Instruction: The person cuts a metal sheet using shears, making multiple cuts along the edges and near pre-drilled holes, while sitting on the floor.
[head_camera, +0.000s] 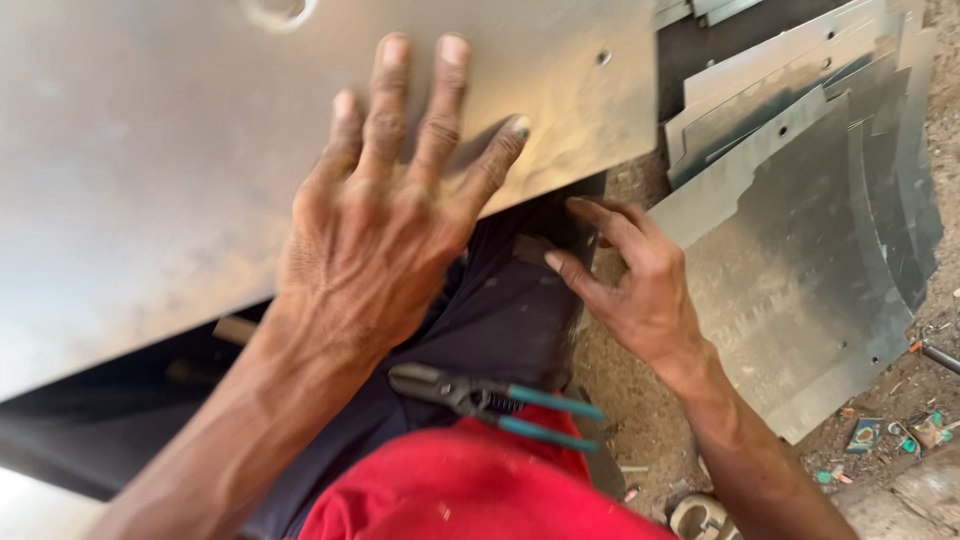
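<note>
**Two hands at the edge of a metal sheet**

The left hand (375, 230) lies flat, its grip wide, fingers spread and pressing on the large metal sheet (150, 150), which fills the view from 9 to 12 o'clock. The right hand (635, 285), at 3 o'clock of the left, has a narrow grip, thumb and forefinger extended toward the sheet's lower edge; whether they pinch it cannot be told. Teal-handled snips (490, 400) rest on the lap at 6 o'clock. Cut metal pieces (800, 250) lie on the ground at 2 o'clock.
</note>
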